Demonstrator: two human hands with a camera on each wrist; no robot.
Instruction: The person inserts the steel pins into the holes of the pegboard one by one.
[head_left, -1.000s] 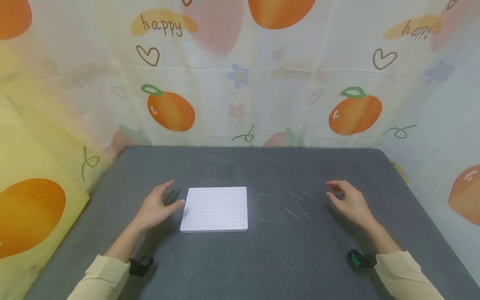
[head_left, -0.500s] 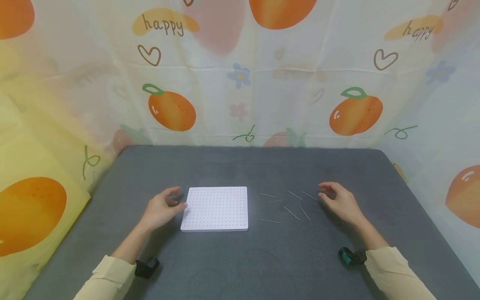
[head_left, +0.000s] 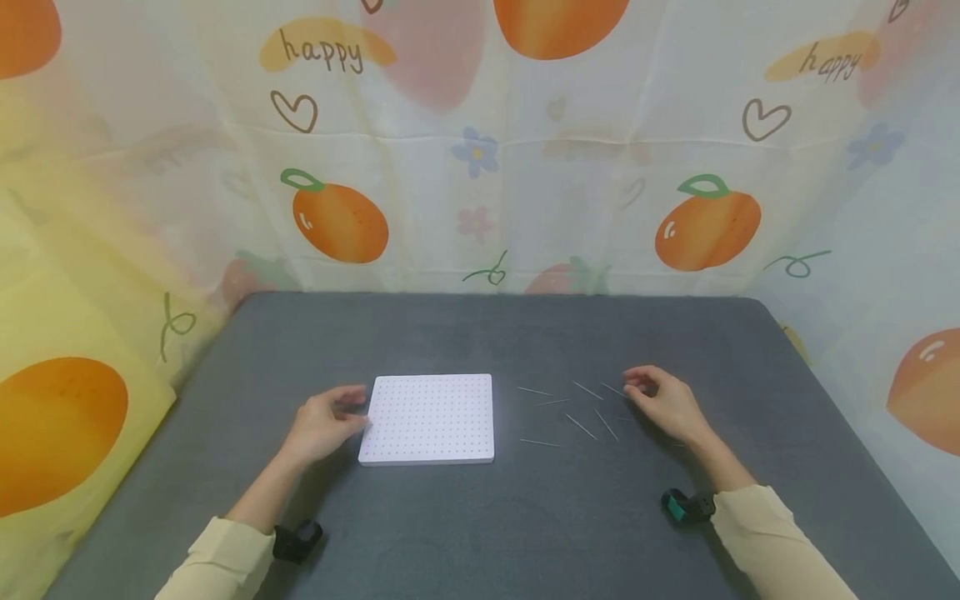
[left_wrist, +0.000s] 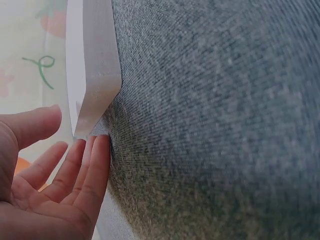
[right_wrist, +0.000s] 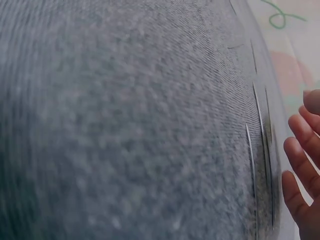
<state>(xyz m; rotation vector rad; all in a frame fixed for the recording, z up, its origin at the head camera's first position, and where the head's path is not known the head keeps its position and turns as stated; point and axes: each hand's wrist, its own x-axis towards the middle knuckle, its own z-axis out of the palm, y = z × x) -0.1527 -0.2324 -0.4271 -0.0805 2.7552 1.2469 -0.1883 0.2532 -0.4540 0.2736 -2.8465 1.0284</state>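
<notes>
A white square board [head_left: 427,421] dotted with rows of small holes lies flat on the dark grey table. My left hand [head_left: 322,425] is at its left edge, thumb and fingers relaxed. In the left wrist view the fingertips are right by the board's corner [left_wrist: 100,85]; I cannot tell whether they touch. To the right of the board lie several thin metal needle-like rods [head_left: 581,427], scattered at different angles. My right hand [head_left: 667,404] hovers at their right side, fingers loosely bent. In the right wrist view its fingers [right_wrist: 300,160] are beside the rods [right_wrist: 251,170], holding nothing visible.
The grey table [head_left: 480,533] reaches back to a printed curtain [head_left: 480,208] with oranges and hearts. Yellow cloth [head_left: 75,292] hangs along the left side. Both wrists wear dark straps, the right one [head_left: 686,507] with a green part.
My right hand has moved left, in over the right end of the rods. My left hand has come a little right to the board's edge. Board and rods have not visibly moved.
</notes>
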